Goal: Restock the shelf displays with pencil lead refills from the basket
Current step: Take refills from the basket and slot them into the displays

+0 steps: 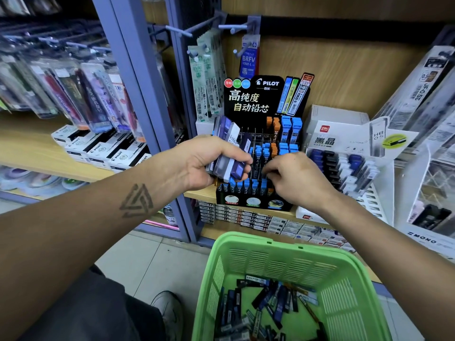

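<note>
Boxes marked PILOT [103,150] are stacked at far left. Several lead refill cases [227,153], one marked HB, are gripped upright in the left hand [199,163], long axes tilted slightly right. Beside them, the black PILOT display [264,99] is reached by the right hand [295,178]; its grip cannot be told. More refills [268,303] lie jumbled in the green basket [344,267] below.
</note>
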`<state>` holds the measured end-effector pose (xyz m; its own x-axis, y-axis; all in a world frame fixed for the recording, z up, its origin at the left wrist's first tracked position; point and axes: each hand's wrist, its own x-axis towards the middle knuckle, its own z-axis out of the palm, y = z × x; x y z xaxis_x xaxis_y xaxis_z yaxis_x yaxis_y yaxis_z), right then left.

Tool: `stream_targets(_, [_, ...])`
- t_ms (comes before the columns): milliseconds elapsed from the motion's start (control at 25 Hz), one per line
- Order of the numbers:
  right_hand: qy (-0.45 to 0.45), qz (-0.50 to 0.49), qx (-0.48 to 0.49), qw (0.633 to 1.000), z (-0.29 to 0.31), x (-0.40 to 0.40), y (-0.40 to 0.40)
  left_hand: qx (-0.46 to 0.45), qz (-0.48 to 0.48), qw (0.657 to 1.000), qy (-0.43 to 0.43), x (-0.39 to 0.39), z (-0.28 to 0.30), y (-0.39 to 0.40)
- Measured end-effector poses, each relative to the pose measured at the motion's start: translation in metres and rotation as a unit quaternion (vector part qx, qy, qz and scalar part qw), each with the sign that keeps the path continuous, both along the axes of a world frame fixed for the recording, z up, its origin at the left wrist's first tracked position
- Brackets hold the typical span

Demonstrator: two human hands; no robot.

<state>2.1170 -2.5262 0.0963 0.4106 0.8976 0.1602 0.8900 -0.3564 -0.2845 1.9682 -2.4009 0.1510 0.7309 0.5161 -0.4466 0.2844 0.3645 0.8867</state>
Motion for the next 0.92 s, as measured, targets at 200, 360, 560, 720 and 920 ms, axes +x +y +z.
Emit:
stream_targets(200, [0.562,-0.058,0.188,0.804,0.035,-0.009,-0.007,-0.030,-0.036,0.999,-0.027,0.004,-0.001,-0.010])
stream_targets(360, [0.645,-0.079,0.209,0.731,0.032,-0.006,-0.011,-0.047,-0.049,0.997,-0.034,0.014,-0.003,-0.021])
stream_targets(560, [0.708,-0.074,0.286,0.642,0.040,0.015,-0.026,-0.061,-0.016,0.998,-0.030,0.031,-0.010,-0.033])
stream_targets(720, [0.588,-0.085,0.268,0.759,0.038,0.030,-0.055,-0.051,0.023,0.997,-0.050,0.051,-0.009,-0.048])
stream_targets(920, [0.572,-0.066,0.271,0.772,0.034,0.044,-0.089,-0.042,0.058,0.995,-0.064,0.080,-0.010,-0.074])
